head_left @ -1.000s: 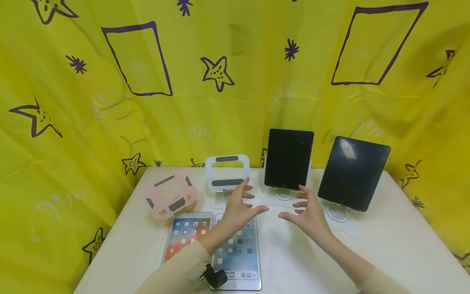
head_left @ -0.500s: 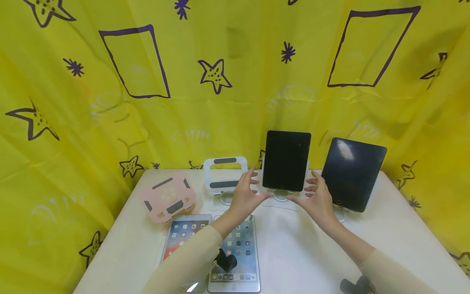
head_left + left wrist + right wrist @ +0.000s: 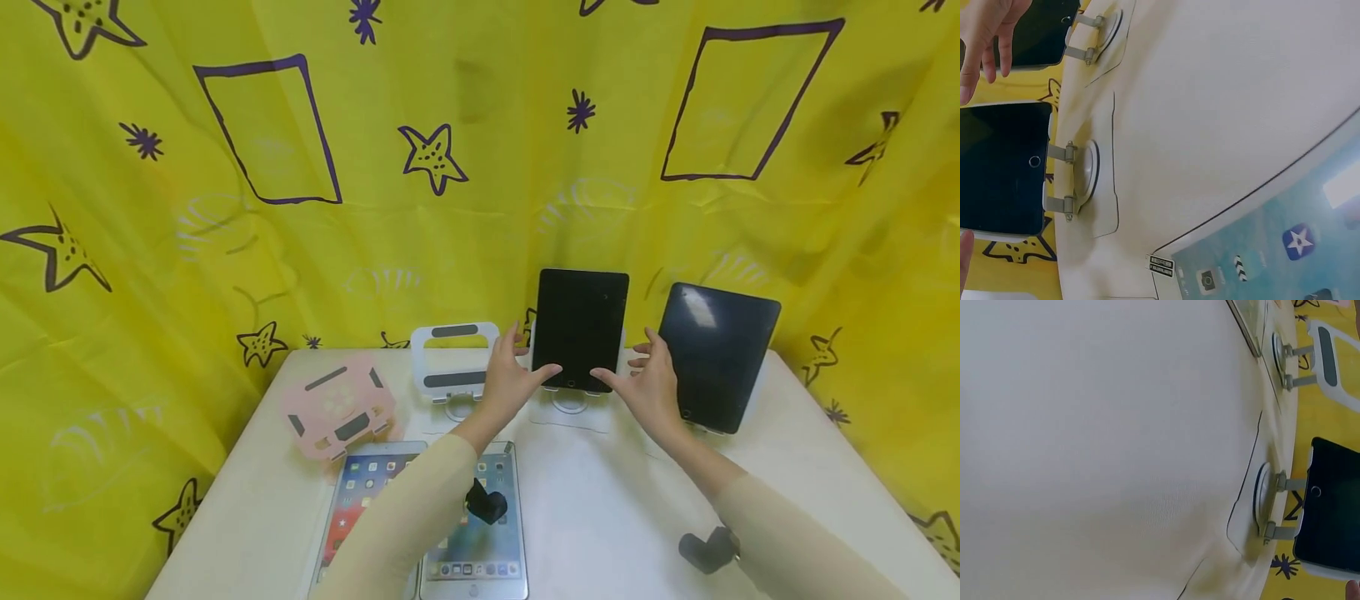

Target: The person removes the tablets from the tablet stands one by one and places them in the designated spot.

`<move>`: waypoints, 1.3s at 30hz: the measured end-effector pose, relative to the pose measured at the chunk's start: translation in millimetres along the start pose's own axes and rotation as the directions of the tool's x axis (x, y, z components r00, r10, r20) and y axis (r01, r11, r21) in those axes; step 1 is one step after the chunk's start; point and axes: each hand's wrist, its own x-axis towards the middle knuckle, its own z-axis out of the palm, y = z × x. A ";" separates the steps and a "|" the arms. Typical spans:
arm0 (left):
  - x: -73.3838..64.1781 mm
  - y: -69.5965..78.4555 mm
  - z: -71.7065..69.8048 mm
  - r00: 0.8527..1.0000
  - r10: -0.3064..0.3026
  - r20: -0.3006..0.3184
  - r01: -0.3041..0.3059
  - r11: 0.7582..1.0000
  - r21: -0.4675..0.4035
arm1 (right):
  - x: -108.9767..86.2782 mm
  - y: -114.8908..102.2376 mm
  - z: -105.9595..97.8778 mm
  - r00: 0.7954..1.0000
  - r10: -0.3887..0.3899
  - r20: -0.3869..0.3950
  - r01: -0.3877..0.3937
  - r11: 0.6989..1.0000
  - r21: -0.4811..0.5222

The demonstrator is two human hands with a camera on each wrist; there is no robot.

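A black-screened tablet stands upright on a white tablet stand at the back of the table. On its left side is my left hand, fingers spread, thumb in front of the tablet's lower corner. My right hand mirrors it on the right side, thumb also before the screen. In the left wrist view, fingers of the right hand show beyond the tablet. The right wrist view shows one fingertip by the tablet's edge. Neither hand visibly grips it; contact cannot be made out.
A second black tablet leans on a stand at right. To the left stand a bare white stand and a pink stand. Two lit tablets lie flat in front, one with a blue screen. A yellow curtain hangs behind the table.
Both hands have moved forward and up to the sides of the middle black tablet, and my right hand has also shifted outward. The tablets and stands have kept their places.
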 end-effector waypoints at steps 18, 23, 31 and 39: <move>27.5 0.7 13.0 0.994 -0.068 0.085 0.068 0.998 0.002 | 29.6 6.0 17.9 0.997 0.057 0.047 -0.052 0.993 -0.109; 30.8 4.0 18.8 0.992 -0.100 0.072 0.098 0.995 0.038 | 33.2 4.1 18.6 0.994 0.080 0.070 -0.071 0.989 -0.133; 38.1 4.1 23.1 0.986 -0.156 0.065 0.155 0.988 0.015 | 35.3 4.2 19.2 0.992 0.100 0.078 -0.092 0.991 -0.093; 35.8 0.6 23.8 0.991 -0.124 0.054 0.127 0.990 -0.056 | 31.4 6.8 25.4 0.996 0.090 0.025 -0.090 0.996 -0.019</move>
